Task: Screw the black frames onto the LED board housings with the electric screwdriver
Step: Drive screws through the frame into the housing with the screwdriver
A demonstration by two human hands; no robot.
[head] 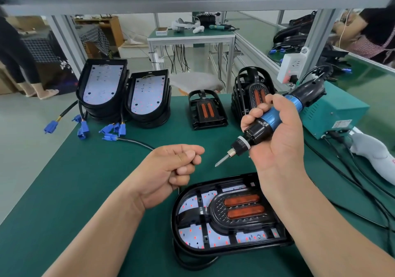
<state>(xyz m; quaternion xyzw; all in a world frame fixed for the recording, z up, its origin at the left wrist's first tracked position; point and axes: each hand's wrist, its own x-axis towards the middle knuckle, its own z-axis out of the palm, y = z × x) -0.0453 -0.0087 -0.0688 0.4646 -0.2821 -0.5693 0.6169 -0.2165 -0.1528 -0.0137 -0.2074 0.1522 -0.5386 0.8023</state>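
An LED board housing (179, 214) lies on the green mat close to me, with a black frame (215, 207) holding two orange lenses set in it. Above it, my right hand (277, 131) grips the black and blue electric screwdriver (267, 120). Its bit (221, 161) points down and left, in the air above the housing. My left hand (171, 172) hovers left of the bit with curled fingers and thumb against forefinger. Nothing shows between those fingers.
Two stacks of LED board housings (102, 84) (149, 92) with blue connectors (83, 127) stand at the back left. A loose black frame (206, 109) and a stack of frames (252, 88) sit at the back middle. The teal power box (335, 109) and cables (352, 182) occupy the right.
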